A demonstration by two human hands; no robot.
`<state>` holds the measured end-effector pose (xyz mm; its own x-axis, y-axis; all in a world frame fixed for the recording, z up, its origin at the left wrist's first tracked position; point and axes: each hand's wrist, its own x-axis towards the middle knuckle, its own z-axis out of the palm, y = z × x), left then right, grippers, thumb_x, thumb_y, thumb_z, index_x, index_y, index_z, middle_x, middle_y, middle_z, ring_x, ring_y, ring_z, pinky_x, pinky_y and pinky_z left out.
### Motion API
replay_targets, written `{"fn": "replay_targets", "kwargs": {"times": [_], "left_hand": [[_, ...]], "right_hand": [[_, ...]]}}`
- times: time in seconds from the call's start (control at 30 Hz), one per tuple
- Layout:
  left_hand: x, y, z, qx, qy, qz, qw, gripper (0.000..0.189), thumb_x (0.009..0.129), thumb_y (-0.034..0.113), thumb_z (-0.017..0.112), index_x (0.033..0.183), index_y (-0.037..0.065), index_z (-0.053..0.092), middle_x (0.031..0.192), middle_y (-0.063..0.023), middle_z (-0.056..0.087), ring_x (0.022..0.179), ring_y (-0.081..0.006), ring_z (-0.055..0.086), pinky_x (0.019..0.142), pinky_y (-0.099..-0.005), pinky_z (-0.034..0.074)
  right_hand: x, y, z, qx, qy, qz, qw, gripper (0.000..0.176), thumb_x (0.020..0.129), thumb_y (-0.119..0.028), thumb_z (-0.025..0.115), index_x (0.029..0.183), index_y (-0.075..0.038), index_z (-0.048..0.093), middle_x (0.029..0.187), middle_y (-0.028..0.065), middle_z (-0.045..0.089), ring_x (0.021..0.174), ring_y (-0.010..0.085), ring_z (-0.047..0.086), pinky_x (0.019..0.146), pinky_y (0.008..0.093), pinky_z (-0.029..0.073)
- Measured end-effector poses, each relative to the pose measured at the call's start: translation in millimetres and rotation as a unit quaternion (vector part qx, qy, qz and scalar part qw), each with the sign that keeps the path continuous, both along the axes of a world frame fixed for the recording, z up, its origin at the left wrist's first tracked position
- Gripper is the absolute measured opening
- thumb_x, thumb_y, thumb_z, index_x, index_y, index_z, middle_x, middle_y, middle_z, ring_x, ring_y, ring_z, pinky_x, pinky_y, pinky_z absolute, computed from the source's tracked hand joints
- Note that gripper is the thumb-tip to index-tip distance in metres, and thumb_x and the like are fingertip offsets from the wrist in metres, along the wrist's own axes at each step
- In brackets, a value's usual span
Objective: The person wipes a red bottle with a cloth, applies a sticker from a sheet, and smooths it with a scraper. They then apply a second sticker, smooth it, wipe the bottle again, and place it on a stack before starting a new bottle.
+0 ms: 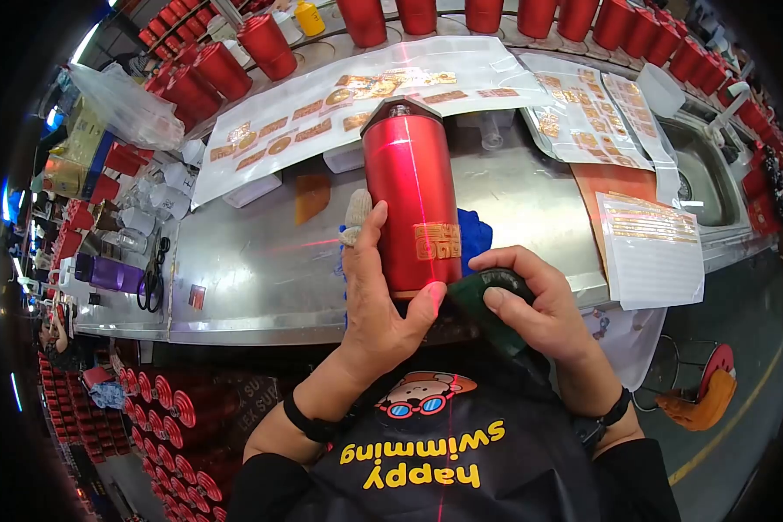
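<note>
My left hand (376, 300) is closed around the lower left side of a shiny red canister (400, 174), its thumb across the base. A pale fabric cover (357, 217) sits on one finger. The canister leans over the bench with its dark angular end away from me. A gold square-patterned decal (438, 242) sits low on its right side, and a thin red light line runs along its length. Pinched in my right hand (531, 296) is a dark green flat pad (487, 309), its tip close to the canister's base. Blue cloth (475, 233) shows behind the canister.
White sheets of gold decals (313, 117) lie across the metal bench (261, 278), with more sheets (652, 252) at right. Red canisters (361, 22) line the far side. A sink (705, 174) is at right, a purple box (117, 272) at left, a stool (709, 391) below right.
</note>
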<state>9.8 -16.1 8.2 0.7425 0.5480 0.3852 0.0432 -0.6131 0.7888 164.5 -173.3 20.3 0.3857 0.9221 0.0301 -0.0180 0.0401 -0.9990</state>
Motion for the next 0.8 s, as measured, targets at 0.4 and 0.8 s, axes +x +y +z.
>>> {"fn": "replay_targets", "kwargs": {"times": [0.4,0.8], "left_hand": [[-0.5,0.1,-3.3,-0.072,-0.021,-0.011,0.997,0.088,0.080,0.015,0.072,0.151,-0.003,0.023,0.148,-0.0269,0.032,0.136,-0.0395,0.034,0.115,-0.0452,0.026],[-0.5,0.1,-1.0,-0.003,0.004,0.003,1.000,0.088,0.080,0.016,0.072,0.151,-0.003,0.023,0.151,-0.0279,0.030,0.138,-0.0396,0.032,0.115,-0.0456,0.025]], "right_hand": [[0.8,-1.0,-2.2,0.001,0.006,-0.010,1.000,0.030,0.091,-0.008,0.059,0.120,-0.001,0.059,0.094,0.0039,0.064,0.084,0.0078,0.058,0.074,0.0246,0.049],[-0.1,-0.1,-2.4,0.006,-0.003,-0.001,1.000,0.030,0.090,-0.008,0.059,0.119,-0.001,0.059,0.094,0.0045,0.065,0.084,0.0083,0.059,0.074,0.0252,0.049]]}}
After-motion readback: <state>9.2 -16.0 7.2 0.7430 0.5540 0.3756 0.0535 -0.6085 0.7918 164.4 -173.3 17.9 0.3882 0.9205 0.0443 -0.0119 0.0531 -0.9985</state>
